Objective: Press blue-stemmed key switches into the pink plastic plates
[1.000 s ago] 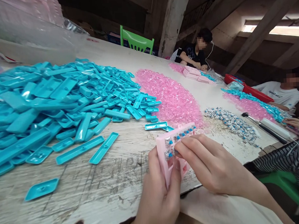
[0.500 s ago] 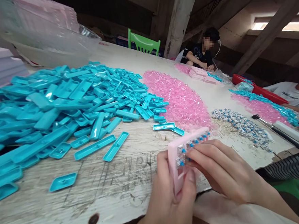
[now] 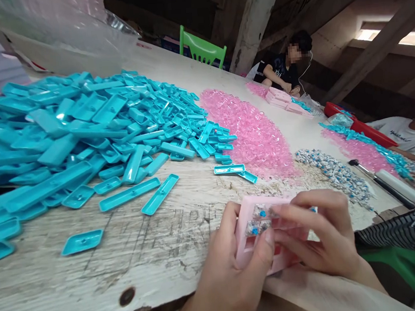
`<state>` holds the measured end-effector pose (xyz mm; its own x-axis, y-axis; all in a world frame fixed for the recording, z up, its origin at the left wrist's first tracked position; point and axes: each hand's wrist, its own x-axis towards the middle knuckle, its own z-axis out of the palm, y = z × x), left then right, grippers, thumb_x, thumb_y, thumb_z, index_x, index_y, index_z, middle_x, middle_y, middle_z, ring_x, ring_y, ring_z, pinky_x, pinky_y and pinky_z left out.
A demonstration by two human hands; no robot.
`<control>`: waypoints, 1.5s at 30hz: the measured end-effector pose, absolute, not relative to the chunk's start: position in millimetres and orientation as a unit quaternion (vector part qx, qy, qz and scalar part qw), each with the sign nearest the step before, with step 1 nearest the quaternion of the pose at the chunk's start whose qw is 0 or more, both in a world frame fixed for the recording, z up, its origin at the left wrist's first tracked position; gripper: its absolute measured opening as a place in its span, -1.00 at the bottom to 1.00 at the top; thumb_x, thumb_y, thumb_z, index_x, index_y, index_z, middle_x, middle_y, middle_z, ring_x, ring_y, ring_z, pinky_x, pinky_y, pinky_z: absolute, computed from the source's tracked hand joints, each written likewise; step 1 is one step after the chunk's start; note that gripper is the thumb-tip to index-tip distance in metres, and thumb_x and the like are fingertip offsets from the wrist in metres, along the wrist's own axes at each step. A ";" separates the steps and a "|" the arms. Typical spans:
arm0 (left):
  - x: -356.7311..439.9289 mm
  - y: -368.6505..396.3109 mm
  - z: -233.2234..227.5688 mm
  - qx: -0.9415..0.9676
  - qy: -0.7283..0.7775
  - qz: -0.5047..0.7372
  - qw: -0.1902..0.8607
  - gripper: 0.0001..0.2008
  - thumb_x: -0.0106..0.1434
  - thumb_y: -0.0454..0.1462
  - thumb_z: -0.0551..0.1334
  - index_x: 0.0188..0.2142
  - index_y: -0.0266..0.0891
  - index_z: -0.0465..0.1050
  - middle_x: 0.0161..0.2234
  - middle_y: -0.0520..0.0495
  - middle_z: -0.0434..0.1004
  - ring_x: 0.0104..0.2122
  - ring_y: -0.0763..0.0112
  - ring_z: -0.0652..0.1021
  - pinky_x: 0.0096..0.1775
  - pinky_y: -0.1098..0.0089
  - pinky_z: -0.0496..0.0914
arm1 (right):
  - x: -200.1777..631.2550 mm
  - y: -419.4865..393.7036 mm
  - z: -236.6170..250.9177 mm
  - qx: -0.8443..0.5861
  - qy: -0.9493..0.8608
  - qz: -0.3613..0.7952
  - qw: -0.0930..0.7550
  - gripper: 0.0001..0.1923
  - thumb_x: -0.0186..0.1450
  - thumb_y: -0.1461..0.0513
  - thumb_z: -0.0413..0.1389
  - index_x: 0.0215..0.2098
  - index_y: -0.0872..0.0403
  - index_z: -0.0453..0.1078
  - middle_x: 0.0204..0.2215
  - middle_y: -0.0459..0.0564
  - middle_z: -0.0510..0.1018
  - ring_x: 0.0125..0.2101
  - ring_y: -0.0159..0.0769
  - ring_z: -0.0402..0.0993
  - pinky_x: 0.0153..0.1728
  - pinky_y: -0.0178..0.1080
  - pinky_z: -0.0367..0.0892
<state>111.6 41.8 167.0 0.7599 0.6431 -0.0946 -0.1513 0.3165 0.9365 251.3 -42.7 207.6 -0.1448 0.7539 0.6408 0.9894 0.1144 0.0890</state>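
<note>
Both my hands hold a pink plastic frame (image 3: 246, 221) at the near edge of the table. My left hand (image 3: 230, 272) grips its near left side, thumb over the face. My right hand (image 3: 319, 235) covers its right part, fingers curled over the top. Small clear switches with blue stems (image 3: 258, 220) sit in the frame's upper cells. A large heap of teal keycaps (image 3: 85, 131) lies to the left, a pink pile of small parts (image 3: 252, 133) lies beyond the frame, and a pile of loose blue-and-white switches (image 3: 333, 173) lies to the right.
The worn white table (image 3: 129, 255) ends just under my hands. Clear plastic bags (image 3: 60, 38) stand at the back left. A green chair (image 3: 202, 49) and a wooden post (image 3: 251, 24) are behind. Three other people sit along the right, with a red tray (image 3: 358, 126) and a tool (image 3: 383, 186).
The pink frame has tilted from nearly upright to lying flatter toward me. My right hand moved from its face to grip over its right side. The view shifted slightly.
</note>
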 end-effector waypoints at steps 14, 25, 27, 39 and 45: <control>105.2 30.3 158.6 0.620 0.264 0.280 0.683 -0.85 0.13 -0.13 0.29 -0.44 -0.07 0.35 -0.64 0.15 0.35 -0.69 0.46 0.36 -0.57 0.47 0.25 | 259.7 -46.5 225.1 -0.609 -0.761 -0.105 0.196 -0.52 0.40 -0.06 0.00 -0.09 0.21 0.40 -0.29 0.14 0.61 -0.26 -0.27 0.56 -0.22 -0.29 0.45; 109.2 34.8 168.2 0.593 0.242 0.288 0.712 -0.93 0.13 -0.27 0.28 -0.37 -0.05 0.43 -0.60 0.21 0.49 -0.65 0.49 0.49 -0.58 0.55 0.30 | 253.5 -43.8 248.6 -0.676 -0.672 0.191 0.236 -0.80 0.34 0.34 0.14 -0.06 0.12 0.40 -0.25 -0.12 0.58 -0.30 -0.49 0.49 -0.31 -0.49 0.35; 109.0 35.5 167.6 0.593 0.238 0.288 0.713 -0.93 0.13 -0.27 0.28 -0.35 -0.06 0.43 -0.60 0.20 0.49 -0.65 0.49 0.49 -0.58 0.55 0.30 | 253.4 -42.7 250.7 -0.674 -0.676 0.185 0.234 -0.80 0.34 0.34 0.14 -0.06 0.10 0.39 -0.25 -0.14 0.58 -0.29 -0.50 0.49 -0.30 -0.50 0.34; 107.8 34.8 167.9 0.627 0.208 0.274 0.699 -0.89 0.26 -0.29 0.19 -0.24 -0.01 0.37 -0.51 0.30 0.52 -0.58 0.61 0.53 -0.51 0.69 0.35 | 249.3 -48.9 242.2 -0.711 -0.624 0.176 0.274 -0.59 0.36 0.28 0.18 0.14 0.05 0.23 -0.01 -0.13 0.52 -0.08 -0.53 0.47 -0.07 -0.62 0.32; 107.0 31.0 158.6 0.646 0.234 0.274 0.673 -0.92 0.27 -0.15 0.19 -0.24 0.01 0.39 -0.60 0.25 0.48 -0.67 0.56 0.47 -0.60 0.63 0.30 | 250.7 -50.5 240.9 -0.685 -0.640 0.181 0.298 -0.69 0.35 0.24 0.20 0.04 0.00 0.32 -0.07 -0.20 0.56 -0.13 -0.52 0.50 -0.08 -0.62 0.33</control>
<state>107.0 31.0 158.6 0.7405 0.6710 0.0383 -0.0651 0.0149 0.9978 250.7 -50.5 240.9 0.1155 0.9843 0.1338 0.7683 -0.0031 -0.6400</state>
